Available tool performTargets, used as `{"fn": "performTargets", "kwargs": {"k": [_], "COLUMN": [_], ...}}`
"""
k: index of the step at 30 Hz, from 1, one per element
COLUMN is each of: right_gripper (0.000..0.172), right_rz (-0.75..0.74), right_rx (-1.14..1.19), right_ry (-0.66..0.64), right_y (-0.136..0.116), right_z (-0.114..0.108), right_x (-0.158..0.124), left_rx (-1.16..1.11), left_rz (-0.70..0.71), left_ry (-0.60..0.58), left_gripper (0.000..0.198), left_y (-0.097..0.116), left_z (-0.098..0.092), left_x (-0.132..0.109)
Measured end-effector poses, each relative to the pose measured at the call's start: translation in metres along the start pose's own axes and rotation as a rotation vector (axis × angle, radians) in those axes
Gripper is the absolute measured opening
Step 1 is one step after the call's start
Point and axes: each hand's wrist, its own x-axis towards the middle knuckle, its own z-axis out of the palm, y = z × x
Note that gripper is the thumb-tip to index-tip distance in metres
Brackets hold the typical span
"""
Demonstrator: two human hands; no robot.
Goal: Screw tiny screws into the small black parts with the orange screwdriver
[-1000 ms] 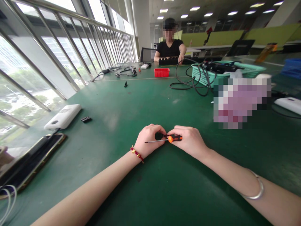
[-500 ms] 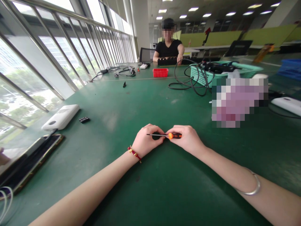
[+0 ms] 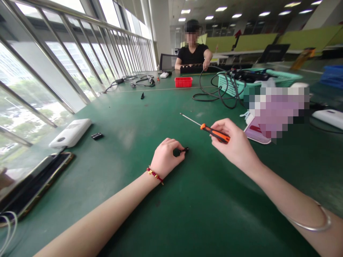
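Note:
My left hand (image 3: 168, 155) rests low over the green table (image 3: 171, 210), thumb and forefinger pinching a small black part (image 3: 186, 150); its exact kind is too small to make out. To the right, my right hand (image 3: 232, 141) is raised a little and wrapped around the orange and black handle of a screwdriver (image 3: 215, 134). The thin metal shaft points up and to the left, its tip apart from the small black part. Another small black piece (image 3: 97, 136) lies on the table left of my left hand, and a further small black piece (image 3: 142, 95) lies farther back.
At left lie a white power bank (image 3: 72, 132) and a phone (image 3: 37, 182). A red bin (image 3: 183, 82) stands toward the back. Black cables (image 3: 225, 94) spill from a green basket (image 3: 233, 87). A blurred purple item (image 3: 276, 114) sits at right. Across the table sits a person (image 3: 193, 53).
My right hand has moved up and right with the screwdriver, away from my left hand. The small black part in my left hand now shows; that hand has hardly moved.

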Motion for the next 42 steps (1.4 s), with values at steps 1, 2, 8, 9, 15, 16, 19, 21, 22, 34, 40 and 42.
{"fn": "performTargets", "kwargs": {"k": [1,2,8,9,15,16,19,21,22,34,40,42], "right_gripper": [0.019,0.016,0.010,0.008,0.010,0.010,0.009,0.009,0.009,0.010,0.012,0.012], "right_rz": [-0.014,-0.029,-0.125,-0.164,-0.251,-0.254,-0.266,-0.268,-0.268,-0.261,-0.223,-0.223], "right_rx": [0.017,0.032,0.127,0.102,-0.058,-0.058,-0.054,-0.061,-0.066,-0.083,-0.034,-0.025], "right_ry": [-0.002,0.013,0.253,0.280,0.331,0.327,0.312,0.303,0.301,0.282,0.303,0.306], "right_y": [-0.004,-0.009,-0.024,-0.024,-0.026,-0.026,-0.027,-0.027,-0.027,-0.027,-0.027,-0.028], "right_z": [-0.001,-0.002,-0.005,-0.005,-0.006,-0.006,-0.005,-0.004,-0.003,-0.001,0.001,0.002], "right_x": [-0.001,-0.001,-0.009,-0.011,-0.015,-0.015,-0.016,-0.016,-0.016,-0.016,-0.018,-0.018], "left_rx": [-0.010,-0.021,-0.084,-0.092,-0.112,-0.111,-0.120,-0.133,-0.139,-0.132,-0.137,-0.139], "left_rz": [-0.005,-0.013,-0.028,-0.026,-0.017,-0.018,-0.018,-0.019,-0.021,-0.044,-0.041,-0.039], "left_ry": [-0.003,-0.007,-0.021,-0.021,-0.010,-0.008,-0.006,-0.004,-0.002,-0.008,-0.015,-0.020], "left_gripper": [0.003,0.003,0.003,0.003,0.004,0.004,0.004,0.004,0.005,0.003,0.003,0.003], "left_y": [0.000,0.000,-0.001,-0.002,-0.002,-0.002,-0.002,-0.002,-0.002,-0.002,-0.002,-0.002], "left_z": [0.000,0.000,0.001,0.001,0.001,0.001,0.001,0.001,0.001,0.001,0.002,0.002], "left_x": [0.000,0.000,-0.001,-0.001,-0.001,-0.001,-0.001,-0.001,-0.001,0.000,0.000,0.000]}}
